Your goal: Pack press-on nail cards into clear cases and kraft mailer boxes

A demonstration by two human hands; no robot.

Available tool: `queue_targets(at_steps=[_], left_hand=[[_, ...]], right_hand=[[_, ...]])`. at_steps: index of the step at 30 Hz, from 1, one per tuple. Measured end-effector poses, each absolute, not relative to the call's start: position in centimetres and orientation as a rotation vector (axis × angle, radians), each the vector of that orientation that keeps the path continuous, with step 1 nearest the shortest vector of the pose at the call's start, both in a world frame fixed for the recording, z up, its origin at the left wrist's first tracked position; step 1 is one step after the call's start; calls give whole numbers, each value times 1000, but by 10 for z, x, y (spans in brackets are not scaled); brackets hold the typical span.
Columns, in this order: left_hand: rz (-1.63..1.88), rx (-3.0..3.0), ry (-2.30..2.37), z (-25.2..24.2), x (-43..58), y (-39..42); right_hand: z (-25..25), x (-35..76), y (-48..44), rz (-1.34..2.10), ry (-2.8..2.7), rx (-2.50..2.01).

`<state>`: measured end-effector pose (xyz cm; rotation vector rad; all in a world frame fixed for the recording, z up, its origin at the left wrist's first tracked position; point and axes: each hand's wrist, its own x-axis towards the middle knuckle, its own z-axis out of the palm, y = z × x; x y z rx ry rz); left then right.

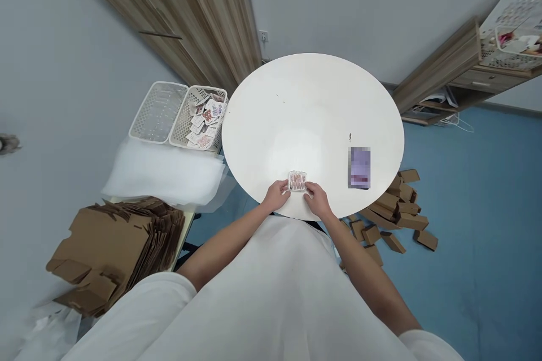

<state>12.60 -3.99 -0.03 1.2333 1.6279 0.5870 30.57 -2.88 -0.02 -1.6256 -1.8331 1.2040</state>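
A small clear plastic case (297, 181) lies near the front edge of the white oval table (313, 96). Rows of small pinkish pieces show through it; they look like false nails. My left hand (276, 195) grips the case's left side between thumb and fingers. On the opposite side, my right hand (317, 199) has its fingertips closed on the case's right edge. Farther right on the table is a purple rectangular item (359, 168), blurred by pixelation.
At left, one white basket (198, 90) holds printed packets and another (146, 96) holds clear plastic cases. Translucent sheets (165, 169) and stacked flat cardboard boxes (105, 237) are nearer me. Small brown boxes (393, 208) litter the blue floor at right. Wooden cabinets (203, 11) stand behind.
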Motion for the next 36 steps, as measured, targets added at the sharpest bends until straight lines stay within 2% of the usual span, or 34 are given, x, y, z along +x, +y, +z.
queue_targets(at_steps=[8, 12, 18, 26, 36], left_hand=[[413, 1489, 1707, 2, 127, -43], [379, 1767, 1731, 7, 123, -42], [178, 2194, 1477, 8, 114, -36], [204, 2223, 1422, 9, 113, -28], [291, 2183, 1305, 10, 102, -19]], right_hand=[[-7, 310, -30, 1170, -2012, -1570], [-3, 313, -29, 959, -2229, -1560], [4, 313, -8, 698, -2648, -1302], [-3, 311, 14, 888, -2652, -1186], [-4, 301, 8, 943, -2558, -1399]])
